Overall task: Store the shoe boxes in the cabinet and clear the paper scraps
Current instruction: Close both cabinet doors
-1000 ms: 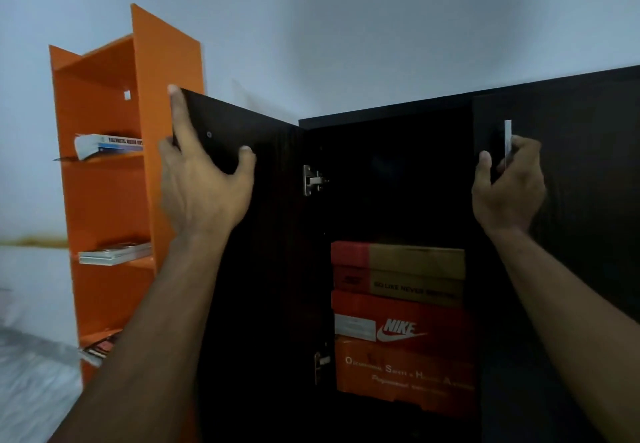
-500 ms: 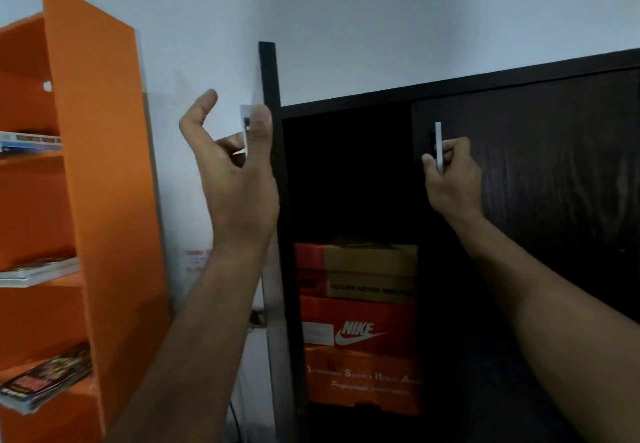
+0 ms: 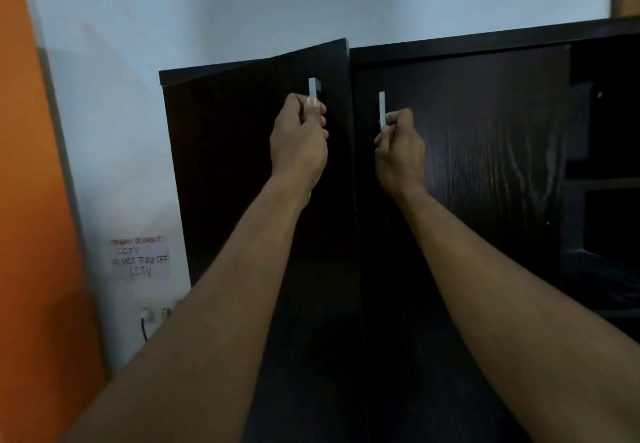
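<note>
Dark wood-grain doors front the cabinet (image 3: 485, 165), and both arms reach up to them. The left hand (image 3: 299, 144) curls its fingers round the white left handle (image 3: 313, 89) of the left door (image 3: 249, 165), which stands slightly ajar. The right hand (image 3: 400, 151) pinches the right handle (image 3: 381, 110) on the right door, which sits flush. Behind is a pale wall with a handwritten CCTV notice (image 3: 140, 257); an orange shelf unit (image 3: 31, 234) stands left. The shoe boxes are out of sight.

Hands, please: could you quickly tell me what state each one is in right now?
Left hand: closed, gripping the left door handle.
Right hand: closed, gripping the right door handle.
</note>
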The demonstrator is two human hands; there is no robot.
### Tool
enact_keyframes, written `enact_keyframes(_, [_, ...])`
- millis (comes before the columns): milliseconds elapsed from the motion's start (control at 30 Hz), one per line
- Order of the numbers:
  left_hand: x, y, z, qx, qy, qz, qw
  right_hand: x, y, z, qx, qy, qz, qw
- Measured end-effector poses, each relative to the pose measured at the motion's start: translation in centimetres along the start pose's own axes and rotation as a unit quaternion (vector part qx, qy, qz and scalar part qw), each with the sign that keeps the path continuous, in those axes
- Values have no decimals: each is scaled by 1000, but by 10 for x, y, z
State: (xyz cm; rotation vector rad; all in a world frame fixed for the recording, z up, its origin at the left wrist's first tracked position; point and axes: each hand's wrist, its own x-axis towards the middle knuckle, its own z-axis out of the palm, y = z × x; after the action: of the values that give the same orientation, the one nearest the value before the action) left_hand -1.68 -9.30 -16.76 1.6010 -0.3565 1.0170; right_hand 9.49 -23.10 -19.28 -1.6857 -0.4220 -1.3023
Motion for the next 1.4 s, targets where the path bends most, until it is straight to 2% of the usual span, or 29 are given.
enact_keyframes(200, [34,-33,29,46,-21,-43,998,1,3,3,-19,19,-19,999])
enact_keyframes(333, [43,-46,41,71,7,-18,997,1,5,4,-21,22,-21,999])
enact_keyframes(467, [47,-49,38,89,-5,-22,996,-1,4,2,-17,22,-16,999])
enact_keyframes(633, [36,-56,22,137,-43,-67,987,-10,-1,-10,4,3,30,1000])
enact_keyframes(767, [10,-69,9,129,-74,-89,985,-25,-11,-19,-33,26,87,995])
enact_keyframes(867, [-19,-90,-2,138,-109,-85,981,-64,-8,-30,-47,28,113,992])
enact_keyframes(1100, [-107,-158,-28,124,-150,-55,979,-203,19,-62,-128,-46,129,982])
enact_keyframes(1400, [-264,-280,-76,107,-304,-112,940,-400,56,-82,-203,-182,200,941])
